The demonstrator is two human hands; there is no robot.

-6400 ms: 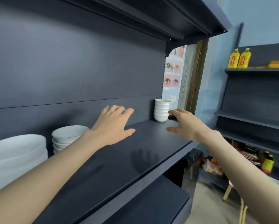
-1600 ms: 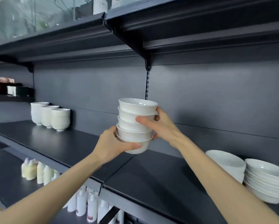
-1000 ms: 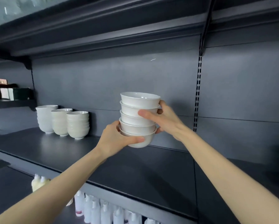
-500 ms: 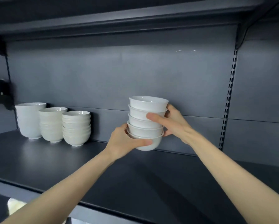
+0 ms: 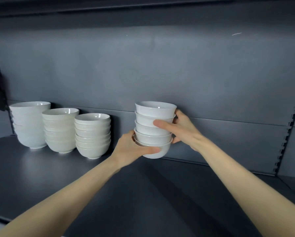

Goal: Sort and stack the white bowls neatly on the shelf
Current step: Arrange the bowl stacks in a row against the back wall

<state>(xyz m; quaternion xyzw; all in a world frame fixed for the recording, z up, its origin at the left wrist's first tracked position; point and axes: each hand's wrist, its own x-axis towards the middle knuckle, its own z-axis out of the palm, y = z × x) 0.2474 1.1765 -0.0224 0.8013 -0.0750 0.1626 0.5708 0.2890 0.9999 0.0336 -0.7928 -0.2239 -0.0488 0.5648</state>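
Observation:
A stack of several small white bowls (image 5: 154, 111) hangs just above the dark shelf (image 5: 40, 177), close to the back panel. My left hand (image 5: 131, 149) grips the bottom bowl from the left, thumb along its front. My right hand (image 5: 181, 129) holds the stack's right side, thumb across the middle bowls. Three stacks of white bowls stand in a row at the left: the largest stack (image 5: 30, 124), a medium stack (image 5: 60, 130) and the smallest stack (image 5: 93, 135), which is a short gap left of the held stack.
The shelf's grey back panel (image 5: 143, 65) rises right behind the bowls. A slotted upright (image 5: 290, 125) runs down the right side. The upper shelf's underside (image 5: 143, 7) spans the top. Bare shelf surface lies in front and to the right.
Both hands have carried the bowl stack left along the shelf and lower, closer to the three standing stacks. The view has followed, so the standing stacks now lie nearer.

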